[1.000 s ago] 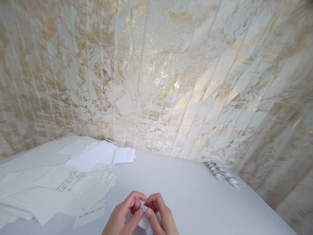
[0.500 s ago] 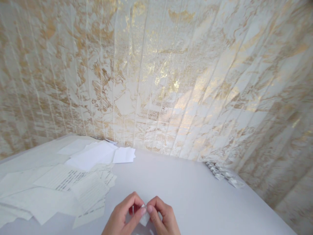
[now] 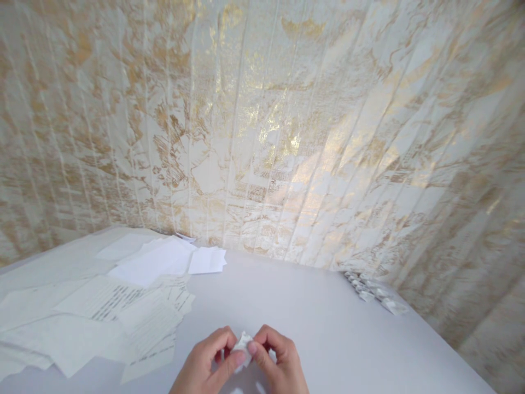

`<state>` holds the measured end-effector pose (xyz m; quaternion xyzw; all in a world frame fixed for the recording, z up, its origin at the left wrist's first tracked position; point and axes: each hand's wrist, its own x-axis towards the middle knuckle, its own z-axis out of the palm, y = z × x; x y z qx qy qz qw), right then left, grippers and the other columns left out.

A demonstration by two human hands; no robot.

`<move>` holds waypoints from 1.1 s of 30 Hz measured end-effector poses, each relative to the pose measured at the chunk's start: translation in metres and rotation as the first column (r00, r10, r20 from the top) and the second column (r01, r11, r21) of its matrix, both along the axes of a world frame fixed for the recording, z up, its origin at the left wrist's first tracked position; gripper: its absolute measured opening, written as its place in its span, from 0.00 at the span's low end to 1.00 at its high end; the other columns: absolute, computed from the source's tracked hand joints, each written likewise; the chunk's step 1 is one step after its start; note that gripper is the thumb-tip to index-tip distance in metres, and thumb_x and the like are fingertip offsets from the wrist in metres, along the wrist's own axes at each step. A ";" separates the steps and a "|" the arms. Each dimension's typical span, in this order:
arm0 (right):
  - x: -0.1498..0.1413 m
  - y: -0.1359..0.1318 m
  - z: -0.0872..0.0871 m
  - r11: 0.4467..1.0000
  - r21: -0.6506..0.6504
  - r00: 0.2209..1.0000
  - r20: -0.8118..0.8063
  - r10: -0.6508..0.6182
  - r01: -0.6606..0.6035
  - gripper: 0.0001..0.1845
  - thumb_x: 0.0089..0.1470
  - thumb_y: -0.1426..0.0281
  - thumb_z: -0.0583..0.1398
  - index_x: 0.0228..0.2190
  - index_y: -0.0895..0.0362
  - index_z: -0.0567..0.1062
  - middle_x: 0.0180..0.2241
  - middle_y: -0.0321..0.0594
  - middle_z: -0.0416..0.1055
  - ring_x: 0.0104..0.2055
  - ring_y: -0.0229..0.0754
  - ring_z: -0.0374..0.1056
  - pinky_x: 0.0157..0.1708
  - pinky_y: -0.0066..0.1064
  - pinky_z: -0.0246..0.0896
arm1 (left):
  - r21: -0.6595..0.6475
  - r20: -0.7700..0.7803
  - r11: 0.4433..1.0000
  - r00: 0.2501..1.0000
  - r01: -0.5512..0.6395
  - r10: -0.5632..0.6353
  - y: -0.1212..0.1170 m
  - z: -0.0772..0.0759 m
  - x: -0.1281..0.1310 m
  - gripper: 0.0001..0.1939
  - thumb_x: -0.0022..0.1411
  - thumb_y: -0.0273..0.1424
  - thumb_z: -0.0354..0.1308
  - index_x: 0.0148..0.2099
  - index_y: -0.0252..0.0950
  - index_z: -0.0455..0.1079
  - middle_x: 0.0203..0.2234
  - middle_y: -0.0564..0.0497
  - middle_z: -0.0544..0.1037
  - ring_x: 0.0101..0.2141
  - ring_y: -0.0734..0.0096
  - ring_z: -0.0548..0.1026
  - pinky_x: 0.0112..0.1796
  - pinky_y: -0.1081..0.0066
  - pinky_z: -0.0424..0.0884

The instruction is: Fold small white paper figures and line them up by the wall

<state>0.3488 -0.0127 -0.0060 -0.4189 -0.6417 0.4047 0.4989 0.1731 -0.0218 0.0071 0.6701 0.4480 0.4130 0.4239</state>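
Between both hands is a small piece of white paper [image 3: 243, 343], crumpled or folded, with its upper edge sticking up above the fingertips. My left hand [image 3: 209, 358] pinches its left side between thumb and fingers. From the other side, my right hand [image 3: 279, 355] grips it with thumb and forefinger. Both hands are just above the white table [image 3: 328, 339] near its front. Small white bits show below the hands at the picture's lower edge, too cut off to make out.
Loose sheets of paper [image 3: 86, 339], some printed, overlap on the left. Blank white sheets [image 3: 156, 260] and a small stack of paper [image 3: 207, 260] lie farther back. Several small silvery-white folded packets [image 3: 375, 293] sit in rows at the right back edge. A gold-patterned curtain [image 3: 262, 137] hangs behind.
The paper now sticks up higher between the fingertips and looks more crumpled. My right hand has shifted slightly to the right. Everything on the table stays put.
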 end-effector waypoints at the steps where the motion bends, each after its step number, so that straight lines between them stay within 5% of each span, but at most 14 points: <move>1: 0.001 0.000 0.001 1.000 -0.026 1.000 -0.018 0.011 -0.011 0.31 0.53 0.42 0.62 0.21 0.58 0.74 0.19 0.33 0.64 0.24 0.37 0.57 0.29 0.28 0.52 | -0.005 -0.006 1.000 1.000 -0.010 0.010 0.000 0.000 0.000 0.20 0.63 0.49 0.54 0.27 0.40 0.60 0.23 0.58 0.62 0.28 0.68 0.63 0.33 0.72 0.59; 9: -0.004 0.003 -0.007 0.987 -0.160 0.993 -0.119 0.010 -0.029 0.35 0.52 0.39 0.61 0.21 0.60 0.76 0.09 0.27 0.56 0.14 0.31 0.45 0.17 0.24 0.42 | -0.082 0.029 0.996 0.999 -0.028 0.030 0.004 -0.003 -0.001 0.22 0.62 0.48 0.56 0.23 0.39 0.62 0.16 0.58 0.66 0.22 0.71 0.64 0.27 0.73 0.59; 15: 0.001 0.008 -0.001 0.990 -0.129 0.969 -0.248 0.019 -0.052 0.26 0.49 0.46 0.68 0.31 0.58 0.85 0.21 0.42 0.76 0.21 0.38 0.62 0.25 0.30 0.60 | -0.079 0.155 0.996 0.988 0.032 -0.019 0.008 -0.003 -0.006 0.19 0.64 0.48 0.57 0.43 0.38 0.77 0.32 0.50 0.81 0.35 0.63 0.76 0.39 0.70 0.69; 23: 0.001 0.009 -0.006 0.980 -0.120 0.928 -0.357 0.104 -0.156 0.21 0.43 0.51 0.73 0.34 0.53 0.85 0.24 0.37 0.74 0.25 0.38 0.65 0.28 0.30 0.59 | -0.063 0.192 0.995 0.978 -0.075 0.085 0.009 -0.008 -0.005 0.18 0.63 0.47 0.57 0.44 0.39 0.75 0.35 0.50 0.82 0.37 0.61 0.78 0.40 0.68 0.70; 26: 0.006 0.010 -0.006 0.996 -0.051 0.980 -0.188 0.067 -0.078 0.17 0.49 0.53 0.70 0.32 0.53 0.85 0.26 0.38 0.75 0.27 0.40 0.65 0.30 0.31 0.58 | -0.005 0.104 0.997 0.992 -0.073 0.073 0.010 -0.007 -0.006 0.13 0.64 0.42 0.57 0.42 0.41 0.76 0.37 0.51 0.81 0.38 0.61 0.77 0.43 0.66 0.68; 30: 0.012 0.011 -0.003 0.989 0.145 0.983 0.186 0.003 -0.030 0.05 0.55 0.68 0.66 0.31 0.51 0.85 0.28 0.40 0.77 0.34 0.46 0.69 0.38 0.36 0.62 | 0.115 -0.084 0.991 0.993 -0.069 0.079 0.011 -0.008 -0.008 0.08 0.64 0.34 0.55 0.37 0.42 0.75 0.34 0.52 0.79 0.39 0.60 0.75 0.43 0.65 0.65; 33: 0.011 0.011 -0.003 0.966 0.259 0.934 0.348 -0.086 -0.008 0.13 0.49 0.81 0.66 0.28 0.49 0.85 0.34 0.41 0.76 0.39 0.49 0.68 0.43 0.41 0.62 | 0.192 -0.230 0.980 0.969 -0.048 0.092 0.011 -0.010 -0.007 0.09 0.55 0.24 0.57 0.36 0.42 0.74 0.36 0.51 0.77 0.41 0.58 0.73 0.44 0.64 0.64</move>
